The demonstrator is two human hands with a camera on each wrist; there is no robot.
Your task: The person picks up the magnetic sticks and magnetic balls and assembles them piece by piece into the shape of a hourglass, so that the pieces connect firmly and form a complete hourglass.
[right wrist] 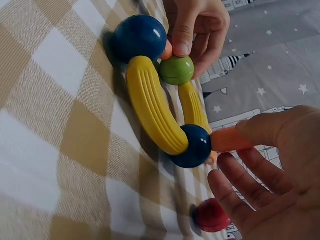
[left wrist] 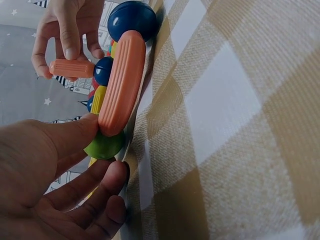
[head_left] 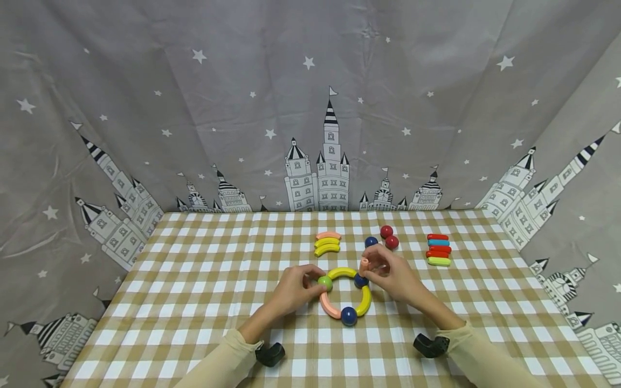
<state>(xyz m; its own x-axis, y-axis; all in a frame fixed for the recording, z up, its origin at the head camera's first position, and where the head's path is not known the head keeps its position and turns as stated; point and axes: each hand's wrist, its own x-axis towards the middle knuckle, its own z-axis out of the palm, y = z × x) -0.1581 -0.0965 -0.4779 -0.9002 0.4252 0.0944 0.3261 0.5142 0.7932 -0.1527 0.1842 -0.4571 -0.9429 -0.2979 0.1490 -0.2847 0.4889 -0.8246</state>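
A ring of curved bars and balls lies on the checked cloth, made of two yellow curved bars (head_left: 364, 302), a salmon curved bar (left wrist: 122, 82), a green ball (head_left: 325, 283) and two blue balls (head_left: 349, 316). My left hand (head_left: 292, 289) pinches the green ball at the ring's left side, thumb on one side and fingers on the other. With thumb and fingertips, my right hand (head_left: 394, 273) holds a short salmon rod (left wrist: 72, 68) upright. The rod's lower end meets the top of the far-right blue ball (right wrist: 192, 146).
Beyond the ring lie a salmon and two yellow curved bars (head_left: 327, 248) side by side. A blue ball (head_left: 371, 242) and two red balls (head_left: 386, 231) sit behind my right hand. Several red, blue and lime straight rods (head_left: 439, 251) are lined up farther right. A grey curtain (head_left: 233, 134) hangs behind the table.
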